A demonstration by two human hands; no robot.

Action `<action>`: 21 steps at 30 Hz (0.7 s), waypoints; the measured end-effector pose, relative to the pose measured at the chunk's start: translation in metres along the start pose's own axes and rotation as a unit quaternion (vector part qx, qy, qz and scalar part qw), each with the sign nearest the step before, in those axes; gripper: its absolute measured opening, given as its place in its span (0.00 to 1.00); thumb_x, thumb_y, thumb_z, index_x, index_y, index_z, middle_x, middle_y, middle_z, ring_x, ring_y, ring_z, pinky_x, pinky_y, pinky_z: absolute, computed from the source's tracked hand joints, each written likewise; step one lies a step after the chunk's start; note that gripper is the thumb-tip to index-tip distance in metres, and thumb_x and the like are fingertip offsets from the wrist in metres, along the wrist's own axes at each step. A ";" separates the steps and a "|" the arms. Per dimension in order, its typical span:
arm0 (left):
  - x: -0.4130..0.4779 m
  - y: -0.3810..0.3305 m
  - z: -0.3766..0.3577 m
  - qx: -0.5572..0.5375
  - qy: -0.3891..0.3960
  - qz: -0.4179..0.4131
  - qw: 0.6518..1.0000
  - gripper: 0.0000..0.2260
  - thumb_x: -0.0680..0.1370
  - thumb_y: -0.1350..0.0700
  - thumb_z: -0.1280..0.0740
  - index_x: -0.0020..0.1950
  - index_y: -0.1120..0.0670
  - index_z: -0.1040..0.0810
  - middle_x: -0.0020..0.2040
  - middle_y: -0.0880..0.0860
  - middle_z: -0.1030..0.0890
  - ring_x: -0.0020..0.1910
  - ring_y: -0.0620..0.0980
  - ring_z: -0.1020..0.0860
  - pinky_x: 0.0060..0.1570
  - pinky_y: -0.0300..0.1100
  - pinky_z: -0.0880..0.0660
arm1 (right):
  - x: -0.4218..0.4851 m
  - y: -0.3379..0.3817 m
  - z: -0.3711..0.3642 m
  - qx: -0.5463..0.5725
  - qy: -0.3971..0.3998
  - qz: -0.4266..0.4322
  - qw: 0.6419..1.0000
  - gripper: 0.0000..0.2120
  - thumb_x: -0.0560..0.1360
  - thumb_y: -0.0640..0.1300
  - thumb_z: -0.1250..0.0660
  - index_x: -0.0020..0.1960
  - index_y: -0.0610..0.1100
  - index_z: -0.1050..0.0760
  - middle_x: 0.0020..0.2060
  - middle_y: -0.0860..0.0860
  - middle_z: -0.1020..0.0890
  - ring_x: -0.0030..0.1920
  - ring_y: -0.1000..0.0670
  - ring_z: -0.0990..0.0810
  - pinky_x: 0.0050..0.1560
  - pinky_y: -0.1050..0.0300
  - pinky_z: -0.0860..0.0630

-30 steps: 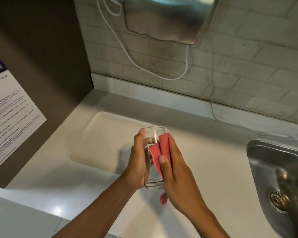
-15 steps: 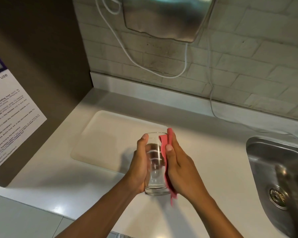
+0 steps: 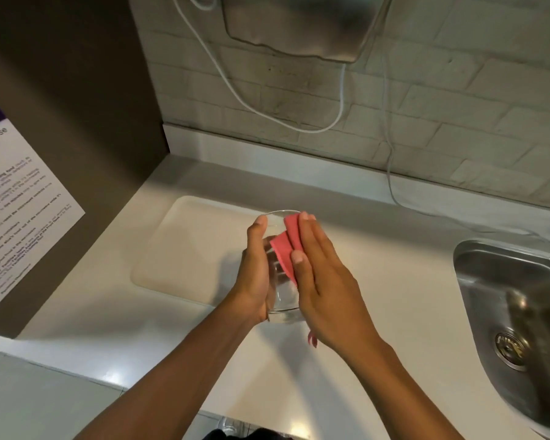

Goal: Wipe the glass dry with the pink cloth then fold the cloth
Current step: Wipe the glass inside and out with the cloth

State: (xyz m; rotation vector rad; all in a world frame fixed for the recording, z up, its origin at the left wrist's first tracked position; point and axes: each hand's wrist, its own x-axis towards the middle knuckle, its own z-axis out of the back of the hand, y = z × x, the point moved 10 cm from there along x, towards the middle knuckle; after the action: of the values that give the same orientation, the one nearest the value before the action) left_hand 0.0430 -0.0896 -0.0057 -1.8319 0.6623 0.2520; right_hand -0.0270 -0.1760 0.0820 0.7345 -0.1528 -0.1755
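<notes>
A clear drinking glass [image 3: 281, 300] is held upright above the white counter. My left hand [image 3: 254, 274] grips its left side, thumb up near the rim. My right hand [image 3: 324, 281] presses the pink cloth [image 3: 285, 246] flat against the right side of the glass, fingers stretched along it. The cloth shows between thumb and fingers near the rim, and a small pink corner hangs out below my right palm. Most of the cloth is hidden under that hand.
A cream board [image 3: 191, 249] lies on the white counter [image 3: 410, 281] just left of the hands. A steel sink [image 3: 515, 312] is at the right. A metal dispenser [image 3: 305, 23] and white cables [image 3: 391, 160] are on the brick wall. A printed notice [image 3: 16, 211] hangs at the left.
My right hand has slid up the glass with the cloth, so more pink shows near the rim. The glass stays in my left hand.
</notes>
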 end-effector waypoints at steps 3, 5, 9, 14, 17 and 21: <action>-0.001 0.000 0.003 -0.003 0.007 0.002 1.000 0.37 0.82 0.29 0.44 0.67 0.61 0.17 0.60 0.65 0.12 0.62 0.64 0.14 0.66 0.61 0.19 | -0.013 -0.002 -0.014 -0.009 0.026 0.017 0.999 0.28 0.83 0.63 0.57 0.81 0.64 0.58 0.81 0.66 0.55 0.61 0.86 0.50 0.56 0.85 0.43; -0.005 0.009 0.001 0.013 0.009 0.014 1.000 0.38 0.81 0.29 0.43 0.66 0.62 0.17 0.58 0.66 0.13 0.61 0.65 0.15 0.66 0.63 0.21 | -0.005 -0.011 -0.003 0.027 0.005 -0.016 1.000 0.27 0.84 0.62 0.55 0.82 0.63 0.55 0.81 0.62 0.45 0.71 0.73 0.43 0.64 0.78 0.45; -0.006 0.016 -0.002 0.018 0.002 0.018 1.000 0.34 0.82 0.30 0.45 0.63 0.58 0.15 0.59 0.65 0.12 0.63 0.66 0.15 0.68 0.64 0.21 | 0.007 -0.013 0.007 0.023 -0.018 -0.021 0.999 0.26 0.84 0.62 0.55 0.82 0.63 0.53 0.80 0.62 0.43 0.75 0.63 0.40 0.67 0.72 0.44; -0.002 0.013 0.005 0.001 -0.001 0.019 1.000 0.38 0.82 0.30 0.45 0.67 0.61 0.18 0.62 0.68 0.14 0.66 0.68 0.17 0.70 0.66 0.23 | -0.010 -0.016 -0.013 -0.009 0.025 -0.005 1.000 0.28 0.83 0.63 0.55 0.82 0.63 0.55 0.81 0.64 0.48 0.70 0.67 0.39 0.58 0.83 0.43; -0.005 0.023 0.003 0.005 0.020 0.040 0.999 0.36 0.82 0.30 0.44 0.66 0.61 0.17 0.57 0.67 0.13 0.59 0.65 0.14 0.61 0.60 0.17 | 0.002 -0.029 0.000 0.043 0.000 -0.054 0.998 0.26 0.84 0.62 0.56 0.81 0.64 0.51 0.77 0.59 0.33 0.73 0.54 0.29 0.67 0.65 0.36; -0.002 0.015 0.003 -0.011 0.016 0.018 1.000 0.36 0.82 0.31 0.44 0.66 0.60 0.16 0.60 0.66 0.13 0.62 0.64 0.14 0.59 0.57 0.16 | -0.003 -0.009 0.000 0.003 -0.011 -0.007 1.000 0.27 0.84 0.62 0.55 0.82 0.62 0.52 0.80 0.61 0.42 0.72 0.62 0.34 0.67 0.67 0.38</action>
State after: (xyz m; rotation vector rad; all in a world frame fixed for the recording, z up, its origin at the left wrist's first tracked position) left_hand 0.0338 -0.0892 -0.0178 -1.8485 0.7183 0.2552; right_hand -0.0311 -0.1823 0.0758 0.7396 -0.1685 -0.1968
